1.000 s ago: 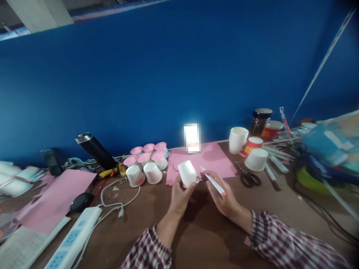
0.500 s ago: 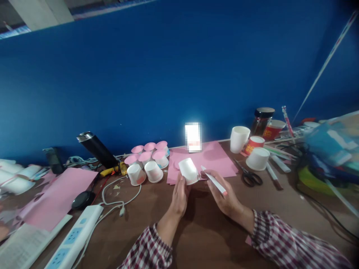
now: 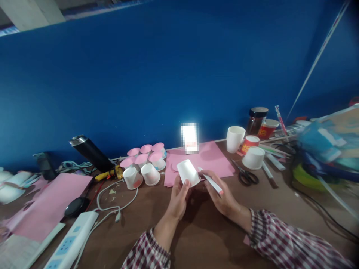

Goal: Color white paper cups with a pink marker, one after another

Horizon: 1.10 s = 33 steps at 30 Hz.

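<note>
A white paper cup (image 3: 187, 172) is tilted in my left hand (image 3: 179, 198), with the thumb on its near side and the other fingers mostly hidden. Between the fingers of my right hand (image 3: 221, 194) is a white marker (image 3: 212, 183) with a reddish end. Its other end points up and left, close to the cup's edge but seemingly apart from it. Behind both hands lie pink paper sheets (image 3: 215, 158). Left of them stand several small cups with pink tops (image 3: 157, 156) and two upturned white cups (image 3: 150, 174).
Scissors (image 3: 246, 176), an upturned white cup (image 3: 254, 158), a tall white cup (image 3: 235, 139) and a red cup (image 3: 250, 144) are on the right. On the left are a black flask (image 3: 91, 153), a power strip (image 3: 73, 239) and a white cable (image 3: 117, 215). A bright screen (image 3: 190, 138) stands behind.
The cup in my left hand is tilted more, and the thumb now shows on its side. My right hand still holds the marker nearby. The whole view has shifted slightly.
</note>
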Motion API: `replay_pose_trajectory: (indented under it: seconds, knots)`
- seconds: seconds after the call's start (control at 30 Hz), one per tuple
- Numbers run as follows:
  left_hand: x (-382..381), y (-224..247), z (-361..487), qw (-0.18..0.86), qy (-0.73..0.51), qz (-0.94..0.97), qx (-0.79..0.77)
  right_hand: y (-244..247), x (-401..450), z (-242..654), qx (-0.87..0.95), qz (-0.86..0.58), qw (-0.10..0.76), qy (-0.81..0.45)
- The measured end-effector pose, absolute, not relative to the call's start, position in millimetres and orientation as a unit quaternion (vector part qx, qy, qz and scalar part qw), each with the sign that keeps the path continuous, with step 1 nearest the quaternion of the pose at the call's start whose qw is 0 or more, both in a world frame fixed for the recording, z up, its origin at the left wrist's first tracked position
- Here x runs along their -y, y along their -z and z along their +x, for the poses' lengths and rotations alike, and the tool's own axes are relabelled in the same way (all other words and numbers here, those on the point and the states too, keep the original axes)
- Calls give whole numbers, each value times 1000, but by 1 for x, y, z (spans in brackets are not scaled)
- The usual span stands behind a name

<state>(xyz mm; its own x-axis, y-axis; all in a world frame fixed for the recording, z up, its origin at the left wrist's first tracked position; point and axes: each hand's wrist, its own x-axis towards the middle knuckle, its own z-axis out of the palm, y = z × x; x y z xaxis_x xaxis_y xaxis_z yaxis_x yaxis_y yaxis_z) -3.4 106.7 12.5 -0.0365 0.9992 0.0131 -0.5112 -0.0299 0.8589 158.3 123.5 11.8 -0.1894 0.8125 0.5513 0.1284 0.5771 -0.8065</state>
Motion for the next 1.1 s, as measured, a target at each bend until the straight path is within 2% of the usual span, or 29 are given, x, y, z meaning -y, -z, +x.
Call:
replay_pose_trajectory:
  seconds: [1.1]
  knots:
    - [-112,-7,-4,587,-594,361,-416,-9,-125,157,714,-376,511,-296]
